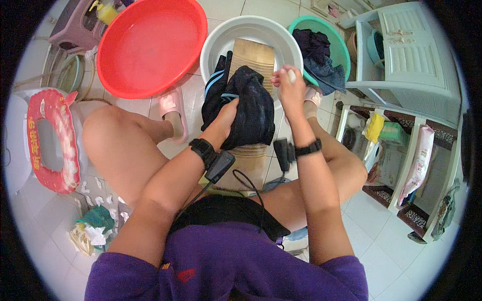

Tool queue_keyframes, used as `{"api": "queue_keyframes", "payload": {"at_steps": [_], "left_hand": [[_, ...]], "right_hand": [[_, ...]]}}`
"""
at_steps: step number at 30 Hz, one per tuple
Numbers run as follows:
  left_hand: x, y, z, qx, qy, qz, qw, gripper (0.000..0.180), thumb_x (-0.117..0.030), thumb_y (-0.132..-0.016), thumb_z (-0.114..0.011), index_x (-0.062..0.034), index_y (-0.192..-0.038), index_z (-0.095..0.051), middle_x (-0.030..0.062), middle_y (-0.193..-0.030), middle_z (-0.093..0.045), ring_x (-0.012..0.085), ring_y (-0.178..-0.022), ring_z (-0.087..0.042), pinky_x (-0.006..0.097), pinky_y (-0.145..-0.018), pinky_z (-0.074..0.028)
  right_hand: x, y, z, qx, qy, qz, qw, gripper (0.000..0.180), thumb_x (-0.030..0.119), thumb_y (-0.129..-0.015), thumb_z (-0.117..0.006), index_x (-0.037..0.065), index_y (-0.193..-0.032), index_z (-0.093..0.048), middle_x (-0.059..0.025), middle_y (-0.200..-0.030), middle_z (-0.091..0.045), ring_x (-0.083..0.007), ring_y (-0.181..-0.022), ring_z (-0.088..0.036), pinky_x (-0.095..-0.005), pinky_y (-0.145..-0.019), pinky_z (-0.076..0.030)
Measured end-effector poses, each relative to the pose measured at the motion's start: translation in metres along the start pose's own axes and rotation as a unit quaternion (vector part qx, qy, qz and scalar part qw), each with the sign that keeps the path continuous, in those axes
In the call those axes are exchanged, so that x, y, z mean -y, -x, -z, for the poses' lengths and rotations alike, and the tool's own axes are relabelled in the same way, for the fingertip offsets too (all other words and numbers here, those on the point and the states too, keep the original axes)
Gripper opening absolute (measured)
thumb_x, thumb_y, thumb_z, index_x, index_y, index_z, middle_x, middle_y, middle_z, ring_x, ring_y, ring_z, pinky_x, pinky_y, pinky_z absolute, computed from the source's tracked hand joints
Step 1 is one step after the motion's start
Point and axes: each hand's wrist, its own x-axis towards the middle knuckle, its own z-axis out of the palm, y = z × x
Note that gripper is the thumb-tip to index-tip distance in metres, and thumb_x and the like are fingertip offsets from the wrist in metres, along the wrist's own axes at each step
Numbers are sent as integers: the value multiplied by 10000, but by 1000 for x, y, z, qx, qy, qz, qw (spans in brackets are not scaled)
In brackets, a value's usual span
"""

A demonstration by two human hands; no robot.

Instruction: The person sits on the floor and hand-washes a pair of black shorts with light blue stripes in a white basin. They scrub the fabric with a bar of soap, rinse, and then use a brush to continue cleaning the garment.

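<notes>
A big red tub (150, 47) full of water sits on the floor at the left. Next to it is a white tub (216, 45) with a wooden washboard (253, 57) leaning in it. The left hand (226, 118) squeezes a dark wet garment (246, 108) on the washboard. The right hand (290, 85) is closed around a small white thing (291, 75) just beside the cloth. A green tub (336, 42) of dark clothes sits at the right.

Red basin (150, 47), green basin of dark clothes (335, 42), white shelf unit (416, 165), pink slipper (173, 108)
</notes>
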Motion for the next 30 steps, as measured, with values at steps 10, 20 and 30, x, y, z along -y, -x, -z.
{"api": "queue_keyframes", "payload": {"at_steps": [10, 20, 30], "left_hand": [[11, 13, -7, -9, -156, -7, 988, 407, -344, -936, -442, -13, -1130, -579, 87, -1099, -609, 180, -941, -595, 271, -848, -452], [9, 14, -8, -26, -217, -49, 975, 398, -320, -948, -405, -21, -1148, -575, 65, -1088, -613, 155, -940, -584, 273, -852, -437], [-2, 16, -15, -47, -222, -39, 973, 428, -351, -952, -403, -20, -1180, -550, 76, -1110, -604, 173, -976, -581, 263, -865, -436]], "right_hand": [[4, 38, -28, -2, 387, 36, 921, 451, 431, -861, -527, 27, -667, -566, -201, -644, -597, -389, -612, -590, -468, -547, -448], [23, 54, -32, 40, 399, 101, 910, 415, 443, -843, -530, 57, -709, -602, -186, -636, -607, -352, -615, -613, -452, -544, -470], [8, 58, -28, 25, 334, 187, 923, 410, 389, -860, -536, 40, -644, -534, -189, -603, -573, -380, -579, -581, -453, -518, -456]]}}
